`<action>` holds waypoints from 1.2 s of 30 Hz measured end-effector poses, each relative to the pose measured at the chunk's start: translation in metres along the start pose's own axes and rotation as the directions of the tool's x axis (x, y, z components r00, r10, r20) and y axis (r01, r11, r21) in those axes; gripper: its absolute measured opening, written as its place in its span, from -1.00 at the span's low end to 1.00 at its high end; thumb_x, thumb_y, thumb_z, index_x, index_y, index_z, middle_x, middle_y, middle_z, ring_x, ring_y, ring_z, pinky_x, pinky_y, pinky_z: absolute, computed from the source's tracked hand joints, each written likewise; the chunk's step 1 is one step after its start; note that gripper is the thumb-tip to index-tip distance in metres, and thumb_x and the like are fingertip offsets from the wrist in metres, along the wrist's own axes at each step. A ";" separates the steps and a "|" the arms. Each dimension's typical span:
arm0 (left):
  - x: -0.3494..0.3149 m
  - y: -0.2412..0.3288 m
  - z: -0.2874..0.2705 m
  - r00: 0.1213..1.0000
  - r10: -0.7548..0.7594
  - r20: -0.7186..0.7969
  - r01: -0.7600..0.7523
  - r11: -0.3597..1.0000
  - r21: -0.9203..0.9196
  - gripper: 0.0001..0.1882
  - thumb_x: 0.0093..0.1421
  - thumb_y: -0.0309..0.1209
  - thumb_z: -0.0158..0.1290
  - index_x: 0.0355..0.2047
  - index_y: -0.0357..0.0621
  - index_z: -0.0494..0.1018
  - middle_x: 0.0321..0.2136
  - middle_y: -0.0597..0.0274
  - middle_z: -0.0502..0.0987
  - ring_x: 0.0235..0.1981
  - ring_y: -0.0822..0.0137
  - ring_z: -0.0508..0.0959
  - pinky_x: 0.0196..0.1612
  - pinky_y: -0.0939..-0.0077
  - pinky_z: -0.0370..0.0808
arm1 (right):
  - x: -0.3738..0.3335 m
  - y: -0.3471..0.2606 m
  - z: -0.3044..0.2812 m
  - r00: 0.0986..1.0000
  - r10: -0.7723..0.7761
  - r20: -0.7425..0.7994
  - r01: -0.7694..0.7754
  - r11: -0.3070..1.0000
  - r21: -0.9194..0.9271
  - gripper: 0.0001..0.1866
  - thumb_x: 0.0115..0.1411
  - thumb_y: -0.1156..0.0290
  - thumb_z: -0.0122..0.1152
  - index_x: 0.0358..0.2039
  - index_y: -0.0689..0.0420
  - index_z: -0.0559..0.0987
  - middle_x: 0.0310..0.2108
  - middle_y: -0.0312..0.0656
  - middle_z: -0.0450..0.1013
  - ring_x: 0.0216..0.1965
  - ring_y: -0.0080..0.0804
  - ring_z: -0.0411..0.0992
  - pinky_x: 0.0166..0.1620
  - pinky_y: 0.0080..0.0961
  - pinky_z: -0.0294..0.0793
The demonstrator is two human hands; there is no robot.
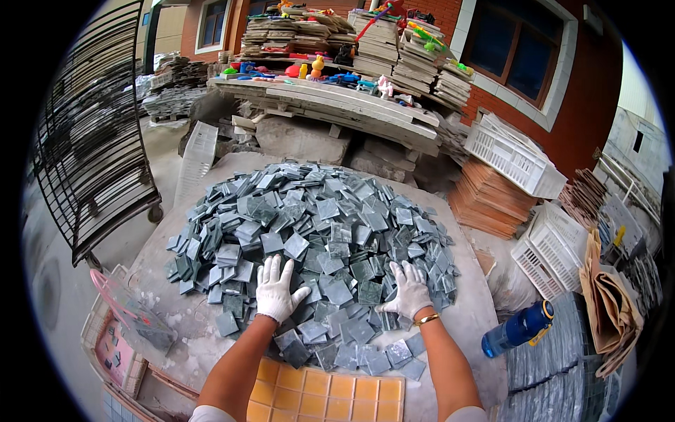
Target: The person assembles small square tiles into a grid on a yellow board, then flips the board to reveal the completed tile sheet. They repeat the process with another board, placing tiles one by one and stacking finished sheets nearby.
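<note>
Gloved left hand (278,290) and right hand (409,290) sit well apart on my feed, fingers spread, neither closed on anything I can see. I have both over the near part of the heap of grey-green tiles (327,209), which covers the middle of the pale tabletop (478,306). Nearer me lies a yellow gridded tray (327,404); rightward, a blue bottle (517,328).
</note>
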State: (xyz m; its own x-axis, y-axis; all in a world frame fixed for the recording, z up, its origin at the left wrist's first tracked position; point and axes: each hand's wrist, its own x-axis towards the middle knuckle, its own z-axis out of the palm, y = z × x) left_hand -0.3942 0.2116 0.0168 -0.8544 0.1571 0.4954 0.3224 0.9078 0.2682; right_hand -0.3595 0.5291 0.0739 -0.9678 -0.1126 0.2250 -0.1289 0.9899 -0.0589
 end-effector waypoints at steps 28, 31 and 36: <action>-0.007 0.030 0.004 0.998 -0.041 -0.041 0.025 0.942 -0.335 -0.44 0.10 -0.04 0.05 0.02 -0.11 0.37 -0.02 0.05 0.41 0.04 0.00 0.32 0.06 0.21 0.31 | -0.001 -0.034 0.037 0.990 0.112 -0.086 -0.096 0.981 0.166 -0.16 0.11 -0.34 -0.15 0.21 0.05 0.26 0.24 0.24 0.01 0.27 0.16 -0.02 0.30 -0.15 -0.10; -0.013 0.033 0.015 1.000 -0.018 0.024 0.027 0.907 -0.420 -0.36 0.09 0.06 0.04 0.09 -0.06 0.34 0.05 -0.01 0.32 0.11 -0.03 0.24 0.13 0.13 0.24 | -0.004 -0.042 0.052 0.991 0.104 -0.080 -0.093 0.986 0.136 -0.26 0.11 -0.29 -0.07 0.23 -0.20 0.24 0.23 0.36 -0.07 0.23 0.25 0.02 0.23 -0.11 0.07; -0.024 0.033 0.008 0.977 -0.050 0.206 0.177 0.727 -0.664 -0.47 0.12 0.01 0.05 0.05 0.08 0.39 0.12 -0.10 0.22 0.18 -0.03 0.20 0.16 0.22 0.23 | -0.014 -0.074 0.033 0.989 0.128 0.071 -0.145 0.793 0.591 -0.21 0.08 -0.26 0.05 0.22 -0.05 0.25 0.20 0.12 0.14 0.20 0.00 0.17 0.19 -0.30 0.18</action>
State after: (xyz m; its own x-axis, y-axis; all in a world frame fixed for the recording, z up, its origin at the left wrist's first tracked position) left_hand -0.3664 0.2407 0.0071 -0.9349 0.1884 0.3008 0.3539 0.4295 0.8308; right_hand -0.3429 0.4545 0.0433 -0.9893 0.0093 0.1457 -0.0893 0.7508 -0.6544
